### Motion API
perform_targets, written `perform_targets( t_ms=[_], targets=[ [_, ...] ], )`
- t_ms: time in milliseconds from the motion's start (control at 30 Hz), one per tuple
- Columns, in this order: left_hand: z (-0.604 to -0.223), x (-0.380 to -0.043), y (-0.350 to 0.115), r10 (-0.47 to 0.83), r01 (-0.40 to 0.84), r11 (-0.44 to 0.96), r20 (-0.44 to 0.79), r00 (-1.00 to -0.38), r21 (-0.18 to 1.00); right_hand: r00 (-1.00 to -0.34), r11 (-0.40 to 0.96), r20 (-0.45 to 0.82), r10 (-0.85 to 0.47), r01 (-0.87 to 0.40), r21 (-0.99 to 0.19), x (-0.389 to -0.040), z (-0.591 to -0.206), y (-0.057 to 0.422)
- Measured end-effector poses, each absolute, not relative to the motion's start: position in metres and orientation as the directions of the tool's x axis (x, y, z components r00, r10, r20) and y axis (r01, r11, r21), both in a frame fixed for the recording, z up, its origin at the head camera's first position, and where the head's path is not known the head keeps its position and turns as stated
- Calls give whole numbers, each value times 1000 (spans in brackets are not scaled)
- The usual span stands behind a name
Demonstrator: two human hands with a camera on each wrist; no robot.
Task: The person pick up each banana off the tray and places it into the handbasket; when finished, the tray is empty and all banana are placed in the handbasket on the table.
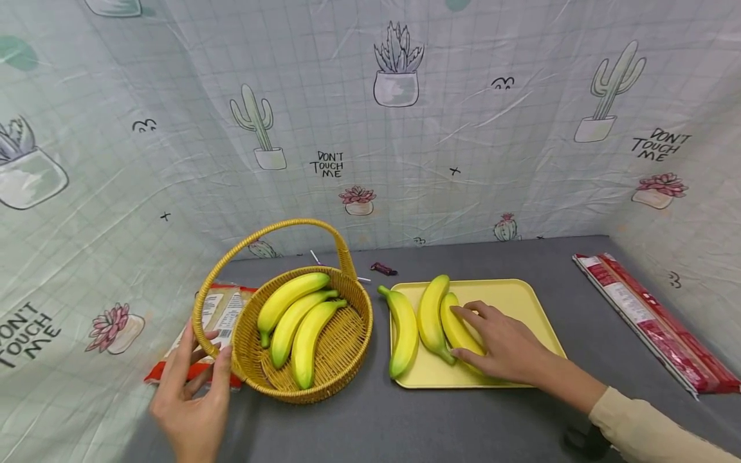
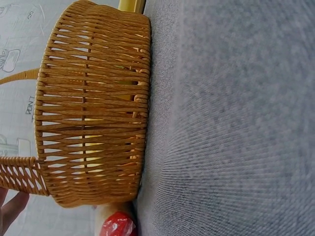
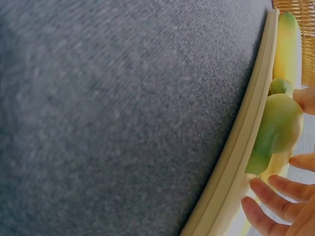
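A round yellow wicker basket (image 1: 341, 379) stands left of centre, with three bananas (image 1: 311, 344) lying in it. My left hand (image 1: 193, 392) holds the lower left end of its arched handle (image 1: 202, 302), thumb on one side and fingers on the other. Right of the basket, three more bananas lie on a pale yellow tray (image 1: 515, 302). Over the rightmost banana (image 1: 454, 328) is my right hand (image 1: 500, 337), its fingers spread and its thumb at the banana's side. The right wrist view shows that banana's green end (image 3: 263, 142) between thumb and fingers, resting low on the tray.
Behind the basket's left side lies a red-edged clear food packet (image 1: 156, 372). A long red packet (image 1: 654, 315) lies at the far right. A small dark wrapped piece (image 1: 383, 269) sits behind the tray. Patterned cloth (image 1: 405, 148) walls the grey tabletop (image 1: 370, 424).
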State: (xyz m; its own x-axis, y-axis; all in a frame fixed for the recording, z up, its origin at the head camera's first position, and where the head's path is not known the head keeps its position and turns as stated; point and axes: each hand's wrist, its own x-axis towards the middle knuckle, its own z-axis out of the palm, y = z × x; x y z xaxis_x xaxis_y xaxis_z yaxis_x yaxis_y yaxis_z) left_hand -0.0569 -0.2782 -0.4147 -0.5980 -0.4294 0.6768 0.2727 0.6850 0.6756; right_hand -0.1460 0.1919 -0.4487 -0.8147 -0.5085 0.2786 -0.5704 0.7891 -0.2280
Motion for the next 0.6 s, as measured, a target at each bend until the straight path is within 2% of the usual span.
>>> perform_targets(
  t_ms=[600],
  targets=[
    [-415, -57, -280, -398, 317, 678, 694, -600, 663, -857, 813, 257, -447, -509, -283, -148, -451, 199]
  ],
)
